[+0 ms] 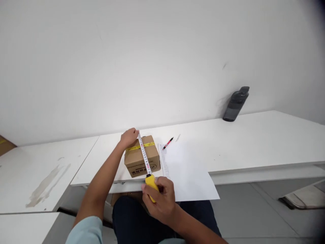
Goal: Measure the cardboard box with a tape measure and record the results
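Note:
A brown cardboard box [134, 158] with yellow tape across its top sits near the front edge of the white table. My right hand [162, 200] is closed around the yellow case of a tape measure [151, 184], just in front of the box. Its white blade [144, 153] runs out over the top of the box to the far side. There my left hand [129, 137] pinches the blade's end at the box's far edge. The fingertips of the left hand are partly hidden.
Right of the box, a white paper sheet [189, 173] overhangs the front edge of the table [254, 145]. A red and black pen [168, 143] lies at its top. A dark bottle [235, 104] stands by the wall. Another cardboard box [5, 145] shows at far left.

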Motion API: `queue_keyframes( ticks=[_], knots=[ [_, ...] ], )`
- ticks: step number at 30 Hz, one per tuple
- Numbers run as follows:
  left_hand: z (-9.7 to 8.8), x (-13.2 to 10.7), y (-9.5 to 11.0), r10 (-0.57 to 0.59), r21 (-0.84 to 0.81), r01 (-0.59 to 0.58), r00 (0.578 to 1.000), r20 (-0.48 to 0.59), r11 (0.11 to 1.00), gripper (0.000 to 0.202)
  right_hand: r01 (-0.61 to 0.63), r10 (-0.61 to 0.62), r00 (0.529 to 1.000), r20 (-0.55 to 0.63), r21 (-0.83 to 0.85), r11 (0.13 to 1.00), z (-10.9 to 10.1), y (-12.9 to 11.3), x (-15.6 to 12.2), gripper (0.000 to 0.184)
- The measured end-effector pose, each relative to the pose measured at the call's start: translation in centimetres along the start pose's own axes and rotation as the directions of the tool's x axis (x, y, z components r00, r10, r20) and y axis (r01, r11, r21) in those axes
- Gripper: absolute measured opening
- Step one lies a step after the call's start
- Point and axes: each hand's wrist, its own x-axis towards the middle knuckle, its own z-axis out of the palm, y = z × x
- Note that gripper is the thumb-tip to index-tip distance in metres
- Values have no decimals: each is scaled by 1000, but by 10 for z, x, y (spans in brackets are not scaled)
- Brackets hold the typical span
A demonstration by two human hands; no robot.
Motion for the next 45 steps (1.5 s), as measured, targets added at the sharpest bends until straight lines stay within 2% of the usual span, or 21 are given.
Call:
queue_keyframes(
  ticks=[4, 8, 13, 17, 22, 24, 28, 31, 34, 37, 39, 41, 43, 45],
  knots=[
    [19, 0, -11, 6, 48, -10, 997, 74, 999, 34, -67, 67, 998, 6, -35, 997, 18, 10, 3, 34],
    [23, -2, -23, 33, -36, -30, 996, 88, 999, 31, -86, 94, 983, 156, -59, 995, 36, 24, 13, 30],
    [24, 1, -30, 83, -140, -67, 991, 107, 988, 30, -112, 128, 968, 217, -84, 990, 54, 33, 28, 28],
    [25, 1, -30, 103, -120, -88, 987, 126, 989, 28, -209, 222, 928, 299, -75, 975, 50, 39, 42, 22],
    [25, 0, -27, 54, -72, -44, 987, 149, 996, 29, -321, 323, 847, 421, -79, 944, 42, 45, 56, 15],
    [24, -2, -24, 54, -52, -45, 983, 176, 998, 34, -322, 330, 830, 449, -97, 942, 43, 45, 58, 13],
    [23, -6, -21, 60, -26, -56, 978, 199, 998, 44, -301, 333, 826, 455, -143, 943, 45, 42, 56, 13],
    [24, -6, -21, 77, -76, -66, 986, 148, 995, 45, -256, 311, 810, 498, -178, 950, 43, 38, 53, 17],
    [21, -10, -19, 118, -250, -105, 992, 38, 962, 43, -216, 298, 772, 562, -209, 954, 39, 36, 51, 33],
    [8, -28, -7, 136, -364, -171, 983, -120, 915, 39, -260, 335, 756, 563, -211, 942, 29, 43, 43, 47],
    [-3, -51, 9, 186, -269, -217, 973, -137, 938, 35, -281, 321, 765, 559, -160, 946, 18, 51, 33, 53],
    [-10, -81, 27, 265, -66, -268, 963, -54, 961, 32, -265, 269, 801, 534, -86, 960, 5, 58, 19, 58],
    [-9, -110, 43, 342, 106, -347, 938, 61, 932, 30, -226, 221, 861, 458, -45, 973, -6, 63, 3, 61],
    [-3, -132, 55, 380, 199, -409, 909, 171, 890, 26, -184, 193, 910, 366, -61, 981, -14, 63, -12, 62]
  ],
)
